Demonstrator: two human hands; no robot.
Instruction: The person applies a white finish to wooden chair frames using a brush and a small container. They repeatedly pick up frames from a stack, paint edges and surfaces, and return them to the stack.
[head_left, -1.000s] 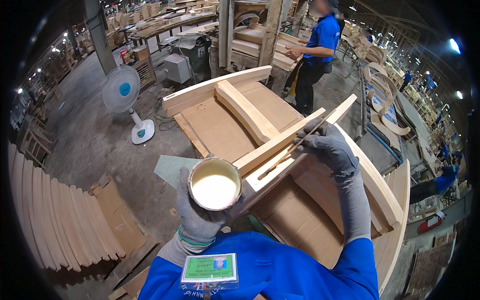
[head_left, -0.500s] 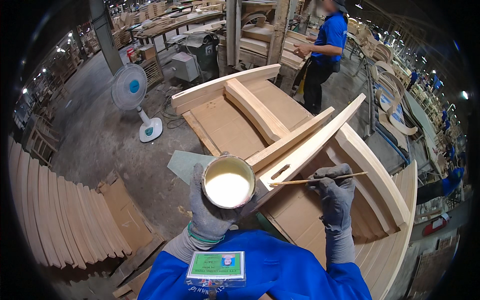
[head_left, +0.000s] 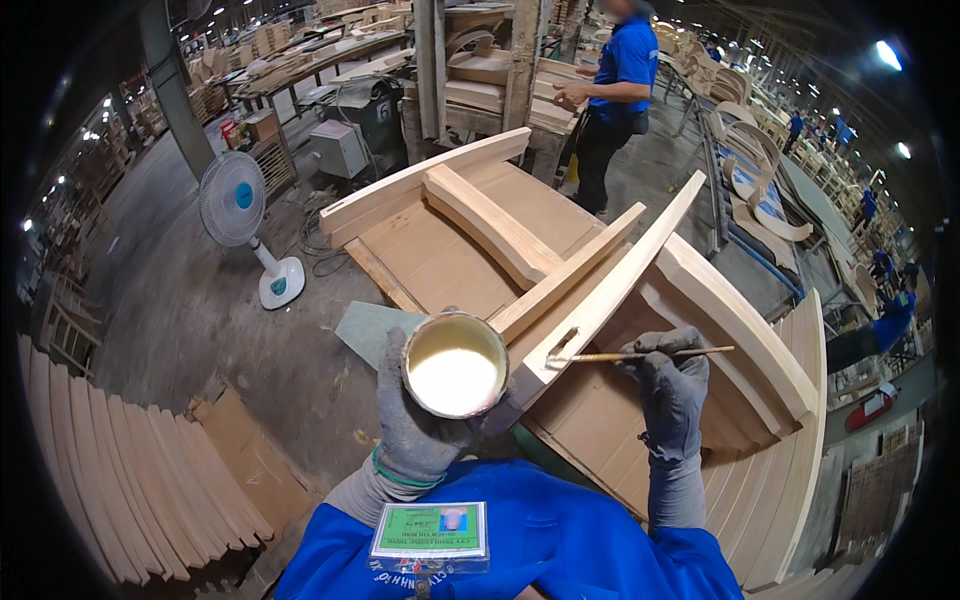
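Observation:
My left hand [head_left: 410, 430], in a grey glove, is wrapped round a round cup of creamy white liquid [head_left: 452, 378], its open top facing up. A thin wooden brush [head_left: 625, 356] is pinched in my gloved right hand [head_left: 668, 385]. The brush tip touches the end of a long pale wooden piece [head_left: 620, 282], close to a slot [head_left: 566, 342] cut in it. This piece lies slanting across the work surface, its slotted end towards me. The cup is just left of that end. Right of my right hand lies a curved wooden piece [head_left: 735, 330].
More wooden parts [head_left: 490, 225] rest on a cardboard-covered surface [head_left: 420, 250] ahead. Stacks of curved slats stand at the left [head_left: 140, 470] and right [head_left: 765, 470]. A standing fan [head_left: 233, 200] is at the far left. A person in blue [head_left: 620, 75] stands beyond the surface.
The brush tip has shifted slightly right, from the near corner of the wooden end towards its slot. The view has turned a little to the right. Both hands keep their hold.

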